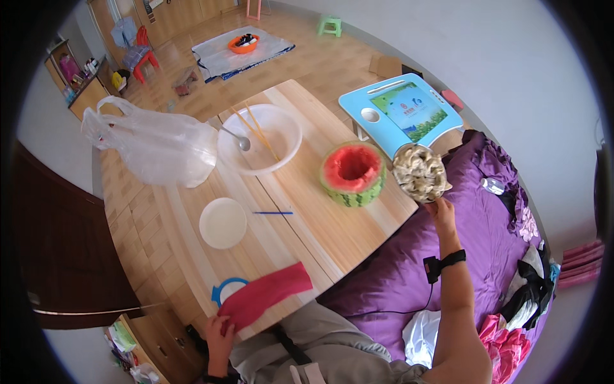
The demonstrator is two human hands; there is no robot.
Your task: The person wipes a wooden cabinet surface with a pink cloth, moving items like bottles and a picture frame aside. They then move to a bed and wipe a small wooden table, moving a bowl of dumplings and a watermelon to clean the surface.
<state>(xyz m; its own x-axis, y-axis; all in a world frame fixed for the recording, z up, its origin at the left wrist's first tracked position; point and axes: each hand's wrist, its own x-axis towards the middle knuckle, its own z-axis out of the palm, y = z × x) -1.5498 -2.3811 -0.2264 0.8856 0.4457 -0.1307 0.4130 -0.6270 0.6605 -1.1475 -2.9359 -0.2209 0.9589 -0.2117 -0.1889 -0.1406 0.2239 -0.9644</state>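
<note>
Red cloth [265, 296] draped over the near edge of the wooden table [320, 230], pinched at its near-left end by the left hand [219, 336]. Right hand [442, 211] raised at the far right, fingers closed under a bowl of pale pieces [419, 173]. Hollowed watermelon half [353, 173] just left of that bowl. White plate [222, 223], blue stick [273, 212] and large white basin [259, 139] farther back.

Pale matt wood for the table [332, 224], soft red cloth [265, 296] — thin crinkled clear plastic for the bag [153, 144], smooth white plastic bowl [259, 142] and lid [222, 223], shiny metal spoon [238, 139] — glossy purple fabric on the bed [396, 275].
</note>
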